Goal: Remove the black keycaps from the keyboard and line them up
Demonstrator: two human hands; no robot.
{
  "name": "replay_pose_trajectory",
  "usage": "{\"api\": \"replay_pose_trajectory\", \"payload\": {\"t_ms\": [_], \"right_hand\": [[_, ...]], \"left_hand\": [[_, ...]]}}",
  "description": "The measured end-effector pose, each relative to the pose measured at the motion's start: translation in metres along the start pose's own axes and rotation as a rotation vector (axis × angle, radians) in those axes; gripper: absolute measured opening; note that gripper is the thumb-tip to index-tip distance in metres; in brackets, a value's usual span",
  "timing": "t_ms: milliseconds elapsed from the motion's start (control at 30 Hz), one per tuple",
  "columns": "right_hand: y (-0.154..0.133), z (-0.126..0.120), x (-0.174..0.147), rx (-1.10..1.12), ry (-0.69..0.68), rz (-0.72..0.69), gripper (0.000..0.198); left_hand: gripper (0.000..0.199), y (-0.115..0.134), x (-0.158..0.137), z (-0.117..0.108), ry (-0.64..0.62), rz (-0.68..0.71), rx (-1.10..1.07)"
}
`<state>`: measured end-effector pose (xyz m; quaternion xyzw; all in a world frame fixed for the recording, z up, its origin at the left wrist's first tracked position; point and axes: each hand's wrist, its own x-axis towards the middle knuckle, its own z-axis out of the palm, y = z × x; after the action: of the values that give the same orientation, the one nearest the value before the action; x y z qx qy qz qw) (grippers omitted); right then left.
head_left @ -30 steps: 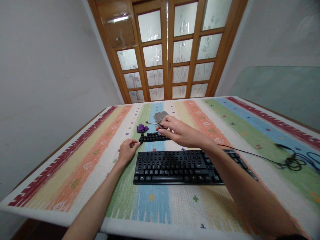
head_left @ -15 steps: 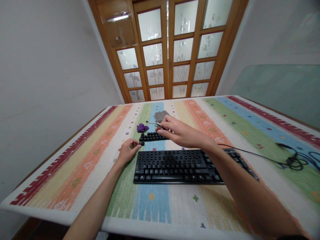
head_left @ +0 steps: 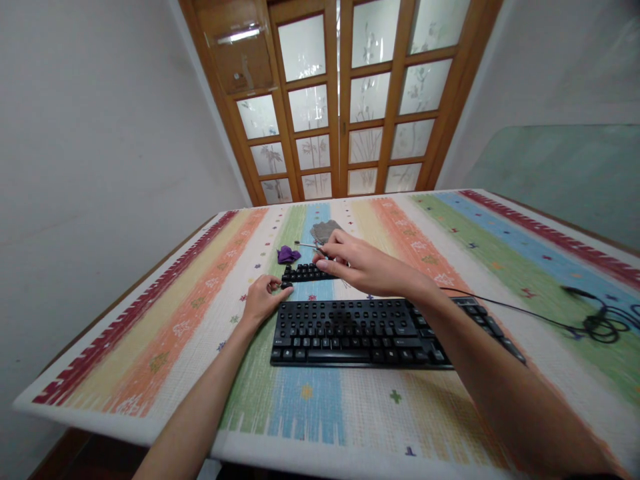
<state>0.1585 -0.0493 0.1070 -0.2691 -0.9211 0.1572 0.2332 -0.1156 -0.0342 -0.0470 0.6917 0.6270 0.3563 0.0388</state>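
Note:
My left hand [head_left: 263, 297] is closed in a loose pinch at a small black keycap [head_left: 287, 285], its thumb along the near side. Just beyond it, detached black keycaps [head_left: 306, 273] stand in rows on the cloth. My right hand [head_left: 350, 262] is closed around a slim metallic tool [head_left: 307, 245] with a small dark tip, which points left above the rows; its handle is mostly hidden by the fingers. Nearer to me lies a black keyboard [head_left: 345, 333], its upper rows without caps and its lower rows capped. My right forearm covers part of its right side.
A crumpled purple cloth [head_left: 288, 255] lies left of the tool, and a grey glove-like cloth [head_left: 325, 231] behind my right hand. The keyboard's black cable [head_left: 603, 327] is coiled at the right. A striped tablecloth [head_left: 195, 320] covers the table.
The view has shifted slightly. My left hand's fingers have moved a little at the keycap. My right hand keeps its hold on the tool, almost in place.

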Motion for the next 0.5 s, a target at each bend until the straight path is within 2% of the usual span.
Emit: {"api": "replay_pose_trajectory", "payload": {"t_ms": [500], "right_hand": [[0.0016, 0.0031, -0.0006, 0.014, -0.008, -0.045, 0.024]], "left_hand": [[0.027, -0.0074, 0.0027, 0.0066, 0.011, -0.019, 0.023]]}}
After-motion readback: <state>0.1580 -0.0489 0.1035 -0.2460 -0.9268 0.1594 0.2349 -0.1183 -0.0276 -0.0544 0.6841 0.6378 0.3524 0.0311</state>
